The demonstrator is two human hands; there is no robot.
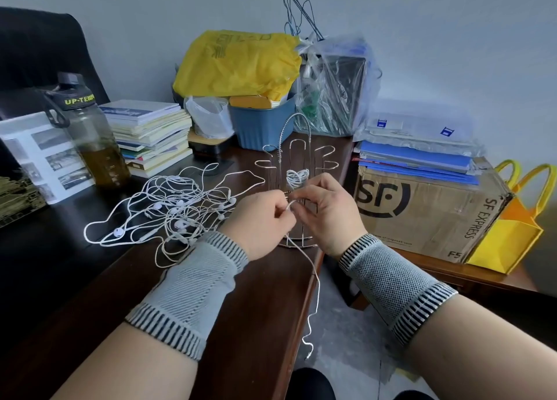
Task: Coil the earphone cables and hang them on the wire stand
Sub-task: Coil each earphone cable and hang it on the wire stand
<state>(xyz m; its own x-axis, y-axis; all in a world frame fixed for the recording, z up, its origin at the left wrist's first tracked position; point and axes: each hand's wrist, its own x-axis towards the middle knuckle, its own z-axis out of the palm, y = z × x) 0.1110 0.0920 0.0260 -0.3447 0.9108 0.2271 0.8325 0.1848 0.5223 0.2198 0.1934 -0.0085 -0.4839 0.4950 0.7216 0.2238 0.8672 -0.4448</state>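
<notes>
A tangled heap of white earphone cables [177,213] lies on the dark wooden desk [247,303], left of my hands. The silver wire stand [297,146] rises behind my hands near the desk's right edge; one small coiled white earphone bundle [297,177] hangs on it. My left hand [259,222] and my right hand [328,210] meet in front of the stand, both pinching one white cable [315,282] between fingertips. Its loose end dangles past the desk edge toward the floor. Both wrists wear grey knit bands.
A dark water bottle [87,134] and a stack of books [150,134] stand at the left. A blue tub [262,125] under a yellow bag, and plastic bags, fill the back. A cardboard SF box [428,213] and yellow tote [512,228] sit right, across a gap.
</notes>
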